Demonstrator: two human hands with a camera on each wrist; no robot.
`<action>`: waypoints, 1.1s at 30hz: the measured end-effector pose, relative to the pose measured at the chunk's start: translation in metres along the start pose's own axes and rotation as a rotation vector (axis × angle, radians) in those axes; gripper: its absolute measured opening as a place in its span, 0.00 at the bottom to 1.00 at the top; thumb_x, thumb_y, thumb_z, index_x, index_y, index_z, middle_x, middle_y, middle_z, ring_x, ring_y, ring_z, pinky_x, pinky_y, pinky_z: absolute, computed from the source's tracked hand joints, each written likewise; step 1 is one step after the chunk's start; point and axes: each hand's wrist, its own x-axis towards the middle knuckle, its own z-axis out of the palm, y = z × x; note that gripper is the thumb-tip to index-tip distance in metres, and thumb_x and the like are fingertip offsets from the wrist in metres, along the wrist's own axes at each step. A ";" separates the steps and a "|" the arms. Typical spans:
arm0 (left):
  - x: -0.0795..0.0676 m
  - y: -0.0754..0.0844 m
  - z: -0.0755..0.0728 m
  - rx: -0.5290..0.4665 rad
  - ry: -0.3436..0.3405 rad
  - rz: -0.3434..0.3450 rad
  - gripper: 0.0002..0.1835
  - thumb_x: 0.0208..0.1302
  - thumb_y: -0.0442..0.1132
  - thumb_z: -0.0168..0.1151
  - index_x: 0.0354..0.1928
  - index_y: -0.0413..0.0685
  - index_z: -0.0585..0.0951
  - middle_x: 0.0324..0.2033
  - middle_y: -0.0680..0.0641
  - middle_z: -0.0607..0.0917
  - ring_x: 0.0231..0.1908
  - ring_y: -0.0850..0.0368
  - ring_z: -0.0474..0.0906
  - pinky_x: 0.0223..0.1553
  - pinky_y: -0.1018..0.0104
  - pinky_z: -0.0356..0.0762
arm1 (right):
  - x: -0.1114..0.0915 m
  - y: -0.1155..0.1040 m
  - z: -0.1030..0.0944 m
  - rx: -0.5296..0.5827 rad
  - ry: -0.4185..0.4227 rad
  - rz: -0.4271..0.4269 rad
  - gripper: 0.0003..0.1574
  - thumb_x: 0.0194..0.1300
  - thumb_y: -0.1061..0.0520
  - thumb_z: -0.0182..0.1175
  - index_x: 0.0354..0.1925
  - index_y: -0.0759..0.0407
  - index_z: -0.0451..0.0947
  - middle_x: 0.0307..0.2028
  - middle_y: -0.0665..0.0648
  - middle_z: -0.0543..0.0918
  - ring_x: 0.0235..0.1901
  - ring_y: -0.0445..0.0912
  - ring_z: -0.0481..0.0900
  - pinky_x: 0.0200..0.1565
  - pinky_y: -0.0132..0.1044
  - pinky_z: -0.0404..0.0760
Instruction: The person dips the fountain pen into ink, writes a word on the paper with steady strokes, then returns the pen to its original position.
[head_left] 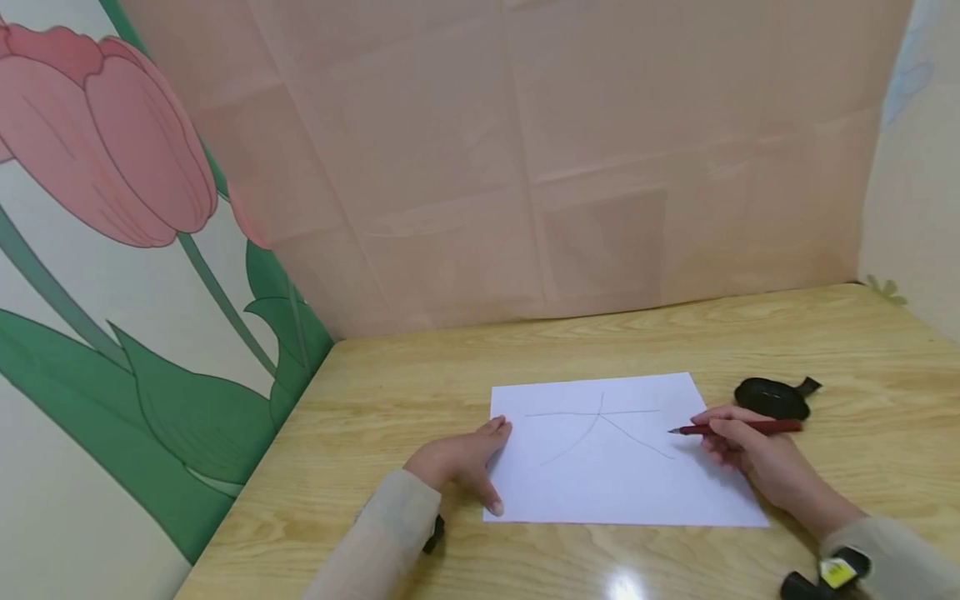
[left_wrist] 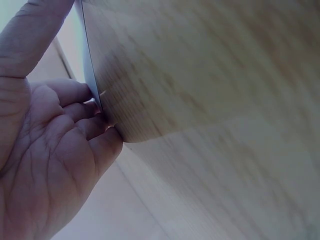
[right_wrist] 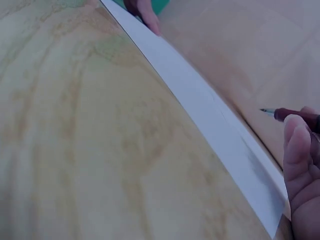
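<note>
A white sheet of paper lies on the wooden table, bearing thin lines: one horizontal, one short upright, and two spreading downward. My left hand rests at the sheet's left edge, thumb and fingers spread apart. Seen from the left wrist, its fingertips touch the tabletop by the paper's edge. Over the right part of the sheet, my right hand pinches a dark red pen. The pen's metal tip points left and appears raised off the paper in the right wrist view, where the fingers hold the barrel.
Behind the right hand lies a black oval object with a short tab; its kind is unclear. A brownish-pink sheet hangs along the table's back edge. On the left stands a wall with painted tulips.
</note>
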 end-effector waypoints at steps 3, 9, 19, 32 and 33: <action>0.000 -0.001 0.000 0.011 0.001 -0.005 0.62 0.40 0.48 0.76 0.73 0.48 0.45 0.73 0.48 0.43 0.71 0.57 0.38 0.69 0.62 0.46 | -0.002 0.002 -0.006 0.241 -0.153 -0.066 0.31 0.73 0.66 0.28 0.46 0.56 0.80 0.33 0.52 0.84 0.30 0.40 0.80 0.29 0.29 0.78; 0.001 -0.003 0.002 0.014 0.006 -0.008 0.62 0.39 0.48 0.76 0.73 0.48 0.45 0.73 0.48 0.42 0.71 0.57 0.38 0.69 0.62 0.46 | -0.007 0.001 -0.004 0.199 -0.031 -0.055 0.27 0.70 0.69 0.33 0.39 0.53 0.78 0.23 0.48 0.77 0.16 0.41 0.67 0.16 0.41 0.49; 0.002 -0.004 0.003 -0.003 0.009 -0.007 0.63 0.39 0.49 0.76 0.73 0.49 0.45 0.73 0.49 0.42 0.71 0.57 0.38 0.69 0.61 0.46 | -0.014 -0.006 -0.002 0.153 0.178 -0.067 0.20 0.65 0.73 0.48 0.28 0.54 0.79 0.13 0.50 0.64 0.13 0.49 0.51 0.14 0.43 0.41; 0.001 -0.003 0.003 0.009 0.003 -0.001 0.63 0.39 0.50 0.76 0.73 0.49 0.45 0.73 0.48 0.42 0.71 0.56 0.38 0.69 0.61 0.47 | -0.028 -0.011 -0.032 0.308 0.059 -0.069 0.24 0.70 0.71 0.37 0.38 0.60 0.80 0.27 0.56 0.84 0.25 0.42 0.81 0.25 0.29 0.80; 0.001 -0.003 0.003 0.008 0.003 0.000 0.63 0.39 0.50 0.76 0.73 0.49 0.45 0.73 0.48 0.42 0.71 0.56 0.38 0.69 0.61 0.47 | -0.029 -0.012 -0.034 0.331 0.071 -0.090 0.22 0.69 0.72 0.38 0.37 0.61 0.79 0.27 0.57 0.84 0.26 0.43 0.82 0.26 0.30 0.81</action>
